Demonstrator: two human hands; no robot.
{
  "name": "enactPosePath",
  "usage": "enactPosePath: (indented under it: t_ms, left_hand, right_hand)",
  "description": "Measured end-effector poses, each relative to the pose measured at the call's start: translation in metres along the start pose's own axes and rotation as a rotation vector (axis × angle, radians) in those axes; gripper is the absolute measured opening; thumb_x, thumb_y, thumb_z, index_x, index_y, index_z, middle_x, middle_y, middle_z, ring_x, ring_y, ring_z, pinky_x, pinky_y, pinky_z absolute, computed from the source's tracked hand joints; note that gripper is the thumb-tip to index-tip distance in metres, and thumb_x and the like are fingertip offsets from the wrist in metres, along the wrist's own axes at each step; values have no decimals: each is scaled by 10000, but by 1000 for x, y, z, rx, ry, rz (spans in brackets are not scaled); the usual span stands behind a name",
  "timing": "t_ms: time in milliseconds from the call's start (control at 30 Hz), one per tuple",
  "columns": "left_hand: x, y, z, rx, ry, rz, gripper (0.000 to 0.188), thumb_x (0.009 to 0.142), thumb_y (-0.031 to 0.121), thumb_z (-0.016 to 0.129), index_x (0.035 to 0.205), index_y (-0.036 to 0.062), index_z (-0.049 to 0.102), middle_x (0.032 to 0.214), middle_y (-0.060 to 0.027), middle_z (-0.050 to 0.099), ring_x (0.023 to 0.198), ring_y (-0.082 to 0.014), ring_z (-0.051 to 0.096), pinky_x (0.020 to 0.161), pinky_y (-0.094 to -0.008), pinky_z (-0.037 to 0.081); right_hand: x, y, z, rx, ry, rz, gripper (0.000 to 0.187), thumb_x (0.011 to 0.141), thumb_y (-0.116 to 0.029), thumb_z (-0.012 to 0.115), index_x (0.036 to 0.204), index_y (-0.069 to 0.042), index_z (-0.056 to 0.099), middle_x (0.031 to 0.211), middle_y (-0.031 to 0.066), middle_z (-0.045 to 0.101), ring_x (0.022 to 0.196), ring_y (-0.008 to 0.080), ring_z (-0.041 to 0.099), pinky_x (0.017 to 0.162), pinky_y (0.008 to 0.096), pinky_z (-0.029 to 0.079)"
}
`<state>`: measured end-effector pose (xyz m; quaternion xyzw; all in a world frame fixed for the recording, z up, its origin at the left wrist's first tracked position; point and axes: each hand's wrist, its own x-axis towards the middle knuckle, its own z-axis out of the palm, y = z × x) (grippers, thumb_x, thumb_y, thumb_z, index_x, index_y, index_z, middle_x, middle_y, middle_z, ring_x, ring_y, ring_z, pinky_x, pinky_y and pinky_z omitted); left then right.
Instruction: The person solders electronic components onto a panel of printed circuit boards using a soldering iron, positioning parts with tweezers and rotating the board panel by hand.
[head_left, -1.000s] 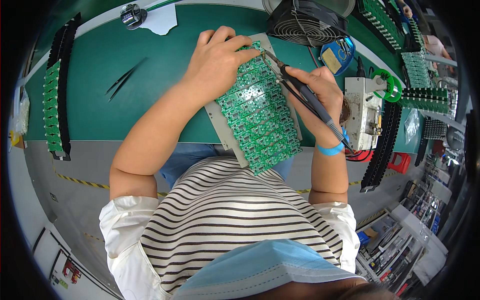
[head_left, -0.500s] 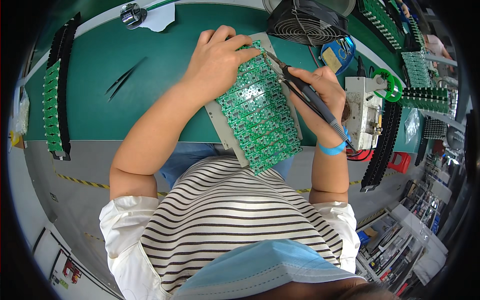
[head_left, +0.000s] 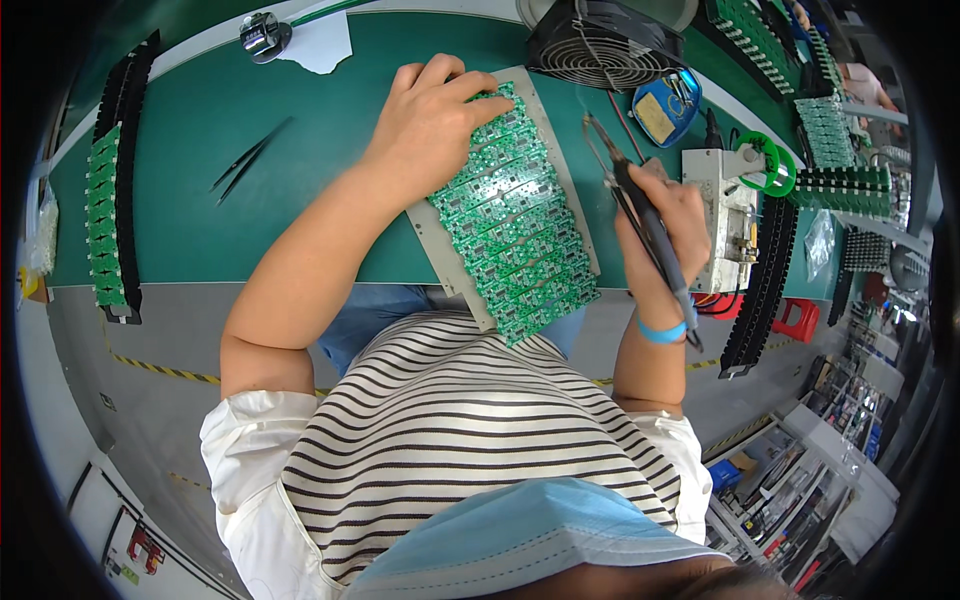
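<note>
A panel of several joined green circuit boards point(head_left: 515, 220) lies on a grey plate point(head_left: 440, 255) that reaches over the near table edge. My left hand point(head_left: 425, 120) is closed at the panel's far left corner, its fingers curled over the boards there; the thumb is partly hidden. To the right of the panel, my right hand point(head_left: 672, 215) grips a dark soldering iron point(head_left: 645, 212) with a thin solder-feed tube along it. The iron's tip points away from me, is clear of the boards, and gives off a faint wisp of smoke.
Tweezers point(head_left: 250, 160) lie on the green mat at left. A black fan point(head_left: 605, 50), a blue dish with a yellow sponge point(head_left: 660, 115) and a solder feeder point(head_left: 712, 220) with a green spool point(head_left: 778, 165) stand at right. Black racks point(head_left: 128, 160) flank both sides.
My right hand has drawn the soldering iron off the panel's far end, to the right and slightly toward me. My left hand stays at the panel's far corner.
</note>
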<state>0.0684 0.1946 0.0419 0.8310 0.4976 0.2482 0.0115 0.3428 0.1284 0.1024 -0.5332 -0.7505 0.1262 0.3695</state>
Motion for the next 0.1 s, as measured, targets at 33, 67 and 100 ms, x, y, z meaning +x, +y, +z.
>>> enactPosePath:
  t_ms: [33,67,100]
  left_hand:
    - [0,0,0,-2,3,-4,414,828,13,665,1171,199,803,1271,65,709,1163,-219,558,1046,-378,403]
    - [0,-2,1,-3,3,-8,415,830,14,664,1175,199,802,1275,65,709,1166,-219,558,1049,-380,403]
    - [-1,-3,2,-5,3,-11,416,832,16,663,1178,200,802,1280,65,709,1168,-220,558,1052,-381,403]
  right_hand:
    - [-12,1,-4,-50,61,24,451,709,54,797,1150,-40,802,961,101,724,791,191,565,733,293,490]
    - [-26,5,-7,-97,122,50,450,722,52,800,1162,-41,798,967,116,734,783,198,566,726,302,501]
    - [-38,8,-8,-145,183,76,449,735,49,803,1174,-43,794,973,130,744,776,204,568,718,311,512]
